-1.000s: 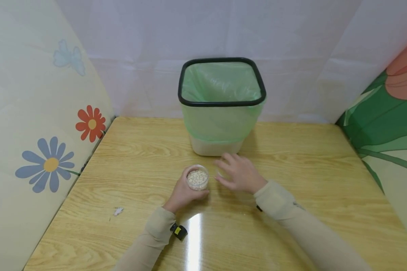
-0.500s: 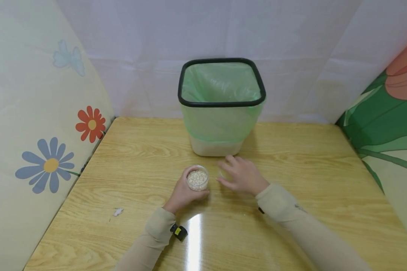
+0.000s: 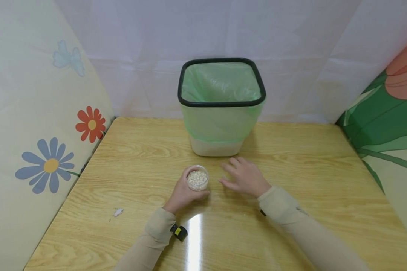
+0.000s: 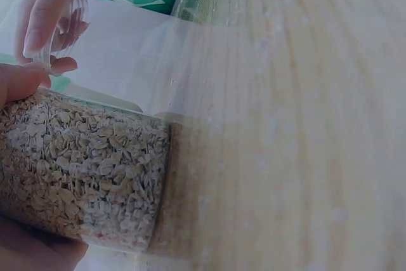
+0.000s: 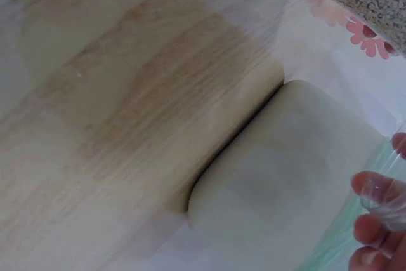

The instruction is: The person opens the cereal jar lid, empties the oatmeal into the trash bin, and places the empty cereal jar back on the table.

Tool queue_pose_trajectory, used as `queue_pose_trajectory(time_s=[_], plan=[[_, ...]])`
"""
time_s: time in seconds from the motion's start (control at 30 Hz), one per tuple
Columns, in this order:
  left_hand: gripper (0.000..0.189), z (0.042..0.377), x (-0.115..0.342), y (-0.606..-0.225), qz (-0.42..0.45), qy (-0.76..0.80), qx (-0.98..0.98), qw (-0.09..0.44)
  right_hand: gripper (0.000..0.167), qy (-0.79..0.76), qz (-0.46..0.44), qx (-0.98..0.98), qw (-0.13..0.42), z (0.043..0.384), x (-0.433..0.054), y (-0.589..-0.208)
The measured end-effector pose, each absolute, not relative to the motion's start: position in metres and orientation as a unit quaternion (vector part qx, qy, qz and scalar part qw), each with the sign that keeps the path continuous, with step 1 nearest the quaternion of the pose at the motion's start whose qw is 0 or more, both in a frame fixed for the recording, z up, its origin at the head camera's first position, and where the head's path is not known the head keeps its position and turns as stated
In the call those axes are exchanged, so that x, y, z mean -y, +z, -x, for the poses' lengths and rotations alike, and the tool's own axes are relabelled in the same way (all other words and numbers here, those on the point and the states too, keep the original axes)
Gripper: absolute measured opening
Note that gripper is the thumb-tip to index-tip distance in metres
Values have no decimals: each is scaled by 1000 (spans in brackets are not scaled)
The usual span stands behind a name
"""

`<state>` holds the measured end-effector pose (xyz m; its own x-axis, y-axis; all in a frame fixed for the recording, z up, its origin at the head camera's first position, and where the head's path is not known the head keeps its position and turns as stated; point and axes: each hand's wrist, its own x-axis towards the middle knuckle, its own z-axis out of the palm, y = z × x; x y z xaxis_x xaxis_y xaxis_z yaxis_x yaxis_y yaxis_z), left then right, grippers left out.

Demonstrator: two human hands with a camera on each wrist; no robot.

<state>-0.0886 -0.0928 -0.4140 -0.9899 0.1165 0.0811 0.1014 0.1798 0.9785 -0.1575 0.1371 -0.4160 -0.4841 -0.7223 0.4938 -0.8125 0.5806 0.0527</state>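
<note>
My left hand (image 3: 182,195) grips a clear jar (image 3: 197,187) of rolled oats, fingers and thumb wrapped round its side. The jar stands upright on the table with its mouth uncovered, and the pale flakes (image 4: 95,163) show through its wall in the left wrist view. Just to the right, my right hand (image 3: 247,177) pinches a clear ridged lid (image 5: 386,202) by its edge, held apart from the jar. In the head view that lid hardly shows; in the left wrist view the fingertips and thumb lie around it.
A pale bin (image 3: 217,148) with a green liner (image 3: 224,81) and a black rim (image 3: 222,104) stands right behind both hands. A small white scrap (image 3: 118,212) lies on the wooden table (image 3: 308,180) at the left. Printed cloth walls border the sides and back.
My right hand, with the lid, has drawn slightly rightward and toward me, away from the jar. The left hand and jar have stayed in place.
</note>
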Motion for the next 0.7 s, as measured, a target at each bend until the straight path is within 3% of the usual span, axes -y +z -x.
queue_pose_trajectory(time_s=[0.23, 0.7], plan=[[74, 88, 92, -414, -63, 642, -764, 1, 50, 92, -437, 867, 219, 155, -141, -421], [73, 88, 92, -414, -62, 640, -766, 5, 42, 84, -419, 881, 204, 151, -145, -427]])
